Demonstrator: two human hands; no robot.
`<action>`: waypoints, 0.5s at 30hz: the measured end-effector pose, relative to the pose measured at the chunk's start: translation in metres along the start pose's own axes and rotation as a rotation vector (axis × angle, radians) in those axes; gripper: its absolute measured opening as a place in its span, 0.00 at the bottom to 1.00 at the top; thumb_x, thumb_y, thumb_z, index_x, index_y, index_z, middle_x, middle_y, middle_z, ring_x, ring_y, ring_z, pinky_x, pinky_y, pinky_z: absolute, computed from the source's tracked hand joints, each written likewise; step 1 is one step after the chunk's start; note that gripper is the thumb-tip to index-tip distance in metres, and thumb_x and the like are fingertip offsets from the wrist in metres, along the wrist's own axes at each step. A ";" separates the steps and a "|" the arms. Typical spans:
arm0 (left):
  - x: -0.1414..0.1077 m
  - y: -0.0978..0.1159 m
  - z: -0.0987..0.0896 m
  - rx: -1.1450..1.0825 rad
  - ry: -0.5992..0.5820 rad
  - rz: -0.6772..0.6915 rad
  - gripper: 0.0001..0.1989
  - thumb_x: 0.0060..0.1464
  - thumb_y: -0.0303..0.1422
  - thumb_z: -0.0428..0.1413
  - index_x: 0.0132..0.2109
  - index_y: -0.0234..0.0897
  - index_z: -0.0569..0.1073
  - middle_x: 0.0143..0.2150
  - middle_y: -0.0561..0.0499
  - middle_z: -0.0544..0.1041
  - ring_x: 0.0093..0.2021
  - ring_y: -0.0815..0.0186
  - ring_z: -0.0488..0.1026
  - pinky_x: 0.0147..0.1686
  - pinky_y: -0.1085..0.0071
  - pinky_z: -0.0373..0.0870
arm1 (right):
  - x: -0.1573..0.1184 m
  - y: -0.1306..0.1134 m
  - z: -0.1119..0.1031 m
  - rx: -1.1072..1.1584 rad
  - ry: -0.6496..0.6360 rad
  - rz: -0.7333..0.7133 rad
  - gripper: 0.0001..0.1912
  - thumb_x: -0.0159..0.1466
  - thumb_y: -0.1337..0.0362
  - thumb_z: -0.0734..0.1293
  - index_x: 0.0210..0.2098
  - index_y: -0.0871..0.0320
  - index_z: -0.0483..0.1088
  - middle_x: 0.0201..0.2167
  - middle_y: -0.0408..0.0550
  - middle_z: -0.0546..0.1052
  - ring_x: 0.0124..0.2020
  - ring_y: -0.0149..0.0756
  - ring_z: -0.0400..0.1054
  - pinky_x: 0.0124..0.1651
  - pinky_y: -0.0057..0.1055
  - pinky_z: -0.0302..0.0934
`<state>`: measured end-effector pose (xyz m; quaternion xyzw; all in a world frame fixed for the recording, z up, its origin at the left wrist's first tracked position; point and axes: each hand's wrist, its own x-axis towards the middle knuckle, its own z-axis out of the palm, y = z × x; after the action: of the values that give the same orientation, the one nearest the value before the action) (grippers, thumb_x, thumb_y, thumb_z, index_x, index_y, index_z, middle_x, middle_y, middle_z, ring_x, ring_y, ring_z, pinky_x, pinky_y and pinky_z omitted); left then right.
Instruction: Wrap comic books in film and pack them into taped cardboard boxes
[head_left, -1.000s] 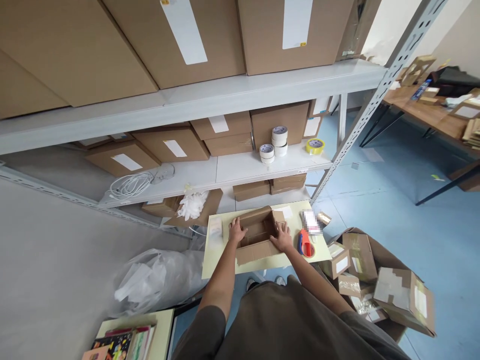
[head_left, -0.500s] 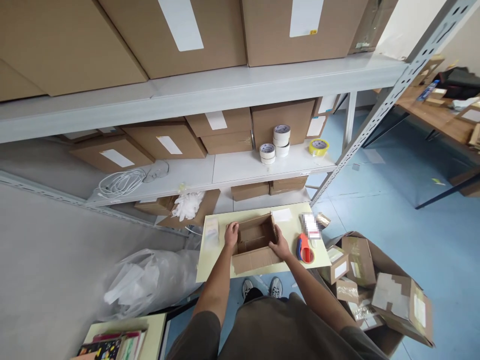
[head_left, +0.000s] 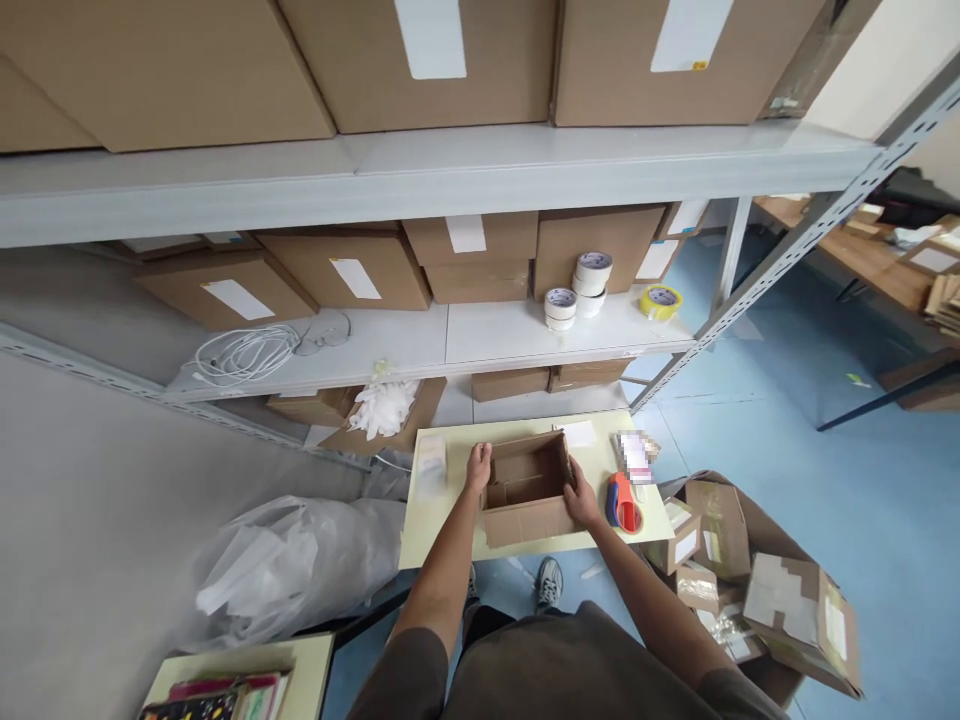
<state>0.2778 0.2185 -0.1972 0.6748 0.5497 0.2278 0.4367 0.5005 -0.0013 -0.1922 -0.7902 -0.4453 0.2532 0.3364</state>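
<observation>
An open-topped cardboard box (head_left: 529,522) is over the pale yellow table (head_left: 435,530), its hollow inside facing up. My left hand (head_left: 478,467) grips its left edge with curled fingers. At the opposite end, my right hand (head_left: 581,497) holds the right wall, thumb on the near side. Right of that hand lies a red and blue tape dispenser (head_left: 624,503). Behind the box rests a white sheet of paper (head_left: 577,433), and a blurred-out item with white and pink parts (head_left: 636,457) lies at the table's right end.
Grey shelving (head_left: 450,185) stands in front, its upper beam jutting above the table. White tape rolls (head_left: 560,307), a yellow tape roll (head_left: 660,301) and coiled cable (head_left: 247,352) sit on the middle shelf. A large carton of small boxes (head_left: 720,500) is at right, a plastic bag (head_left: 300,560) at left.
The camera view has shifted, so the shelf goods, table and box appear farther right. Both hands keep their hold on the box. One shoe is now mostly hidden behind my arm and leg.
</observation>
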 end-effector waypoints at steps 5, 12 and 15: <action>-0.001 -0.002 -0.002 -0.078 -0.110 0.096 0.24 0.72 0.46 0.42 0.56 0.38 0.75 0.59 0.40 0.79 0.61 0.58 0.75 0.64 0.59 0.68 | -0.005 -0.019 -0.001 -0.225 0.135 0.035 0.43 0.67 0.59 0.60 0.78 0.58 0.46 0.76 0.59 0.57 0.79 0.54 0.45 0.76 0.59 0.48; 0.003 -0.014 -0.025 -0.184 -0.235 0.188 0.27 0.71 0.45 0.46 0.70 0.39 0.68 0.72 0.40 0.68 0.75 0.56 0.61 0.73 0.54 0.58 | 0.000 -0.128 0.055 -0.271 0.201 -0.070 0.36 0.72 0.59 0.55 0.77 0.57 0.49 0.78 0.56 0.54 0.79 0.50 0.45 0.75 0.54 0.51; 0.010 -0.040 -0.054 -0.166 -0.194 0.166 0.27 0.71 0.45 0.45 0.70 0.39 0.67 0.73 0.40 0.67 0.74 0.56 0.62 0.73 0.54 0.58 | 0.021 -0.173 0.098 -0.239 0.073 -0.132 0.35 0.72 0.61 0.55 0.78 0.58 0.49 0.76 0.56 0.58 0.78 0.47 0.50 0.75 0.49 0.54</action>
<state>0.2163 0.2464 -0.2044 0.6984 0.4264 0.2412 0.5217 0.3494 0.1120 -0.1272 -0.8023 -0.5109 0.1468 0.2717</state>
